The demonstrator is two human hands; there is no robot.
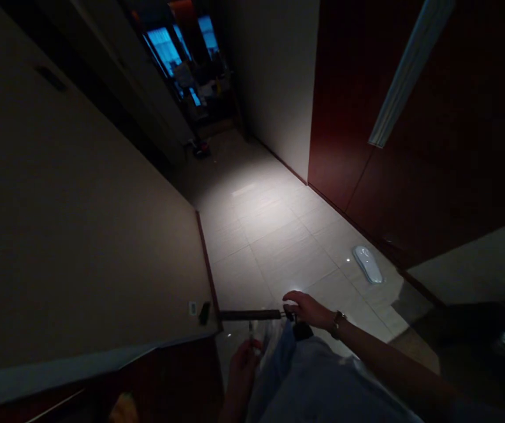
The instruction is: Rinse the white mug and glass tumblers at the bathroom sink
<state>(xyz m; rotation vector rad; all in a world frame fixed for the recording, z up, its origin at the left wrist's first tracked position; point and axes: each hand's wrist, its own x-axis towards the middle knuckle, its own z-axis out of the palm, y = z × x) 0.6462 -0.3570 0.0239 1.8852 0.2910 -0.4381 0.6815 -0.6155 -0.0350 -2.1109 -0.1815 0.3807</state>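
Note:
My right hand [304,308], with a watch [337,323] on its wrist, curls its fingers at the right end of a dark rod [250,315]. A thin shiny piece and a small dark part join the rod to the fingers. The rod lies level, and its left end meets the wall corner in view. Lower and to the left, my left hand [244,359] is in dim light with fingers pinched round a thin, upright thing [251,331] whose kind I cannot make out. Grey-blue clothing [318,379] is just below both hands.
A white slipper-shaped thing [367,264] lies on the tiled floor [274,235], beside a dark red cabinet [358,135] with a long pale handle [411,70]. A pale wall [103,235] borders the left. Down the dark corridor stand blue-lit windows [164,47] and a small dark object [200,148].

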